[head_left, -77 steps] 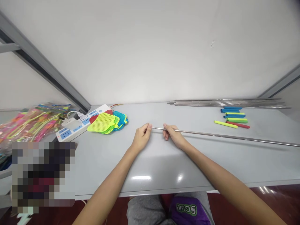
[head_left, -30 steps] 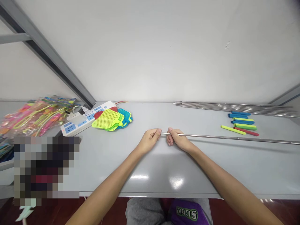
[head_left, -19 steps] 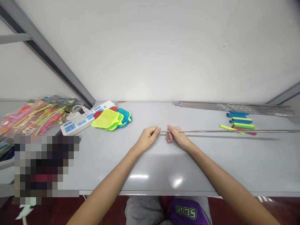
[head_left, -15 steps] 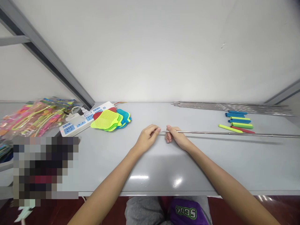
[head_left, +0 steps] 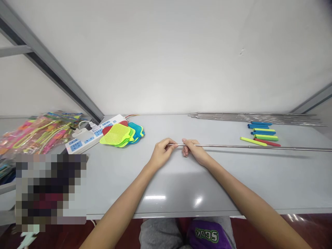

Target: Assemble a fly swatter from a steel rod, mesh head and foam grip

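On the pale grey tabletop (head_left: pixel 220 176), near the middle of the view, left hand (head_left: pixel 163 153) and right hand (head_left: pixel 194 151) close together on one thin stainless steel rod (head_left: pixel 259 147), held almost level and reaching to the right edge of the picture. Left hand with fingers curled, pinching the near end of the rod between thumb and fingertips; right hand just beside, pinching the rod too, thumb on top and fingers curled under. Rod bare, with no grip on it. Farther right, a row of other steel rods (head_left: pixel 254 117) and, next to them, coloured grip sleeves (head_left: pixel 263 133), lying loose, none fitted. Toward the left, a pile of plastic fly swatter heads (head_left: pixel 115 135), also without rods.
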`<state>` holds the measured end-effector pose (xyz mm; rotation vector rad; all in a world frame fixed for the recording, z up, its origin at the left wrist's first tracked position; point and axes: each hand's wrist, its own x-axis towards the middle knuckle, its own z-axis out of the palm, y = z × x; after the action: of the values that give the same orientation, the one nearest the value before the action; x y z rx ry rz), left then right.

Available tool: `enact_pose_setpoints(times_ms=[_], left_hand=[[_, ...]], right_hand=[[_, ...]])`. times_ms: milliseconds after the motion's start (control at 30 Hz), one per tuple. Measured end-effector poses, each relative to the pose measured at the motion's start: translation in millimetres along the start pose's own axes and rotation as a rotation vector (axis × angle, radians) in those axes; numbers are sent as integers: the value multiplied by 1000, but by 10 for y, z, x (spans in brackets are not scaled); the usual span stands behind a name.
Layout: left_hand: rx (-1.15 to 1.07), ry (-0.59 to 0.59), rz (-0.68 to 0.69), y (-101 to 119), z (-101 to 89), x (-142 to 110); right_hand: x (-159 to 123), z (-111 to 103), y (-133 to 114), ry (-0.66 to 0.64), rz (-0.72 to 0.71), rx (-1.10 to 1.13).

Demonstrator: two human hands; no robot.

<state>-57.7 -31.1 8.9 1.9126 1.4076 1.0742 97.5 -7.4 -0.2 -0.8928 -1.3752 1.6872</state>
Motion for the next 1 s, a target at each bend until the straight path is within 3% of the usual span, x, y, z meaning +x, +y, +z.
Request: enact_pose_setpoints(times_ms=[167, 400, 867, 1000], left_hand=[[8, 60, -12, -23, -50, 27], [54, 166, -53, -121, -138, 73], [156, 39, -25, -48, -120, 42], [203, -105, -4, -30, -139, 26]], right_hand=[[6, -37, 2, 86, 18, 143], [65, -229, -42, 414, -109, 231], [96, -382, -64, 729, -231, 233], [107, -408, -37, 747, -188, 241]])
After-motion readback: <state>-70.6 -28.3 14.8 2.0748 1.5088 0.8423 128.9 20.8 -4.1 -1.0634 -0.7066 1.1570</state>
